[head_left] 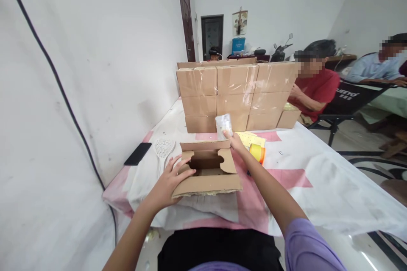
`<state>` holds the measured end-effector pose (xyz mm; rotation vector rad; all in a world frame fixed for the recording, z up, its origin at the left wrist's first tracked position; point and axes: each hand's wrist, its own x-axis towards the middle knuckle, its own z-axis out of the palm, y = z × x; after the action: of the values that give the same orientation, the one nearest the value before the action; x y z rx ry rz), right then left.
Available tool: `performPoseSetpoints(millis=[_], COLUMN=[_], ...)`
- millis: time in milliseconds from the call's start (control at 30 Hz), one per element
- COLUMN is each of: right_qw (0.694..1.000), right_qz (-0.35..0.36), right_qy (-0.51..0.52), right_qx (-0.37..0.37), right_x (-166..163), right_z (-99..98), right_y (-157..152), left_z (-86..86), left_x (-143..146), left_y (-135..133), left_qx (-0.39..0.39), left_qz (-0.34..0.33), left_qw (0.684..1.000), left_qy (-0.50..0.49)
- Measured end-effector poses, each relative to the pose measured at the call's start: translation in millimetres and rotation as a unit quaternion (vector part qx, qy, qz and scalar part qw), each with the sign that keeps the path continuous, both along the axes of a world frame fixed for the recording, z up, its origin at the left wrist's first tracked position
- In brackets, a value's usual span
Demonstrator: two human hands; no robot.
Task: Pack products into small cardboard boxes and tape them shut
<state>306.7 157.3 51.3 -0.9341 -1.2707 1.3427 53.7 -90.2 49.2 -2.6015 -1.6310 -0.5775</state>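
An open cardboard box (206, 183) stands in front of me with its flaps spread and a dark inside. My left hand (170, 181) grips the box at its left side, fingers apart over the left flap. Beyond the box's far right corner, my right hand (233, 139) pinches a small whitish plastic packet (224, 125) and holds it up. What is in the packet is too blurred to make out. Near my right forearm is a roll of yellow and orange tape (257, 153), with yellow sheets (249, 139) behind it.
Closed cardboard boxes (235, 80), taped with clear film, are stacked across the back of the table. Left of my box lie a white perforated scoop (164, 148) and a black phone (137, 154). A wall runs along the left. A person in red (321, 87) sits at the right.
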Motion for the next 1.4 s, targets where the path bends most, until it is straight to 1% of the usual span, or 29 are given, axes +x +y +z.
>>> performPoseSetpoints(millis=[67,133,233,267,333,400,433,500,533,600,667,733,767,800,833,867,900,933,1000,1033,1067,1100,1133,1167,1200,1233,1300,1333,1400], right_qw=[1.000,0.997,0.988,0.989,0.994,0.988,0.976,0.921,0.883,0.800,0.726,0.664,0.645,0.636,0.638,0.651,0.673,0.704,0.786,0.835,0.880,0.917,0.941,0.955,0.961,0.967,0.979,0.983,0.986], right_qz=[-0.012,-0.032,-0.059,-0.061,-0.047,0.013,0.059,0.150,0.180,0.207,0.227,0.256,0.268,0.280,0.297,0.317,0.337,0.352,0.346,0.309,0.248,0.172,0.092,0.023,-0.021,-0.036,-0.006,0.019,0.056], right_qy=[0.018,0.069,0.139,0.131,0.064,-0.021,-0.068,-0.185,-0.256,-0.402,-0.514,-0.592,-0.616,-0.628,-0.627,-0.612,-0.584,-0.543,-0.432,-0.366,-0.299,-0.236,-0.183,-0.142,-0.113,-0.093,-0.065,-0.050,-0.023], right_qx=[-0.011,-0.012,0.020,0.037,0.080,0.151,0.201,0.307,0.350,0.395,0.397,0.377,0.364,0.350,0.333,0.318,0.304,0.292,0.275,0.272,0.272,0.271,0.268,0.261,0.250,0.235,0.196,0.176,0.155], right_x=[10,23,42,47,54,56,54,49,44,34,20,4,-4,-12,-19,-24,-27,-27,-17,-7,3,15,25,35,42,46,48,45,38], right_z=[8.8,20.4,41.0,48.2,62.6,76.2,82.3,91.6,94.4,96.2,93.5,88.3,85.2,82.0,78.8,75.5,72.2,68.6,60.0,54.6,48.2,40.9,32.9,24.5,16.2,8.5,-4.1,-8.6,-14.5], right_y=[3,0,-19,-29,-51,-73,-83,-98,-103,-107,-107,-103,-101,-98,-95,-92,-89,-87,-83,-81,-81,-80,-80,-80,-80,-80,-79,-79,-77], left_z=[2.6,6.1,8.8,8.0,3.4,-4.6,-9.4,-20.5,-26.7,-39.6,-52.0,-61.9,-65.4,-67.8,-69.4,-70.3,-70.7,-70.9,-71.1,-71.2,-71.3,-71.3,-71.3,-71.3,-71.3,-71.5,-72.0,-72.0,-69.8], left_x=[-1,-1,3,5,11,15,15,14,13,10,9,10,12,14,15,16,16,15,12,10,9,8,8,9,11,13,19,21,23], left_y=[4,9,14,15,17,20,22,26,28,31,33,32,32,30,29,27,25,24,21,21,21,22,23,26,28,32,38,40,43], left_qx=[-0.026,-0.044,-0.024,-0.002,0.051,0.099,0.119,0.155,0.173,0.204,0.218,0.221,0.220,0.214,0.206,0.196,0.183,0.167,0.133,0.118,0.104,0.093,0.088,0.085,0.085,0.085,0.088,0.094,0.109], left_qz=[-0.030,-0.046,-0.040,-0.031,-0.006,0.022,0.030,0.029,0.027,0.027,0.037,0.047,0.050,0.053,0.056,0.057,0.057,0.055,0.052,0.049,0.045,0.041,0.042,0.055,0.081,0.117,0.182,0.197,0.198], left_qw=[0.999,0.998,0.999,0.999,0.998,0.995,0.992,0.984,0.977,0.950,0.914,0.890,0.884,0.882,0.880,0.877,0.873,0.869,0.867,0.868,0.869,0.866,0.859,0.845,0.828,0.809,0.780,0.775,0.787], left_qy=[0.003,0.004,0.026,0.035,0.040,0.016,-0.006,-0.076,-0.124,-0.236,-0.339,-0.396,-0.409,-0.417,-0.425,-0.435,-0.449,-0.463,-0.477,-0.479,-0.482,-0.489,-0.503,-0.524,-0.548,-0.570,-0.592,-0.593,-0.574])
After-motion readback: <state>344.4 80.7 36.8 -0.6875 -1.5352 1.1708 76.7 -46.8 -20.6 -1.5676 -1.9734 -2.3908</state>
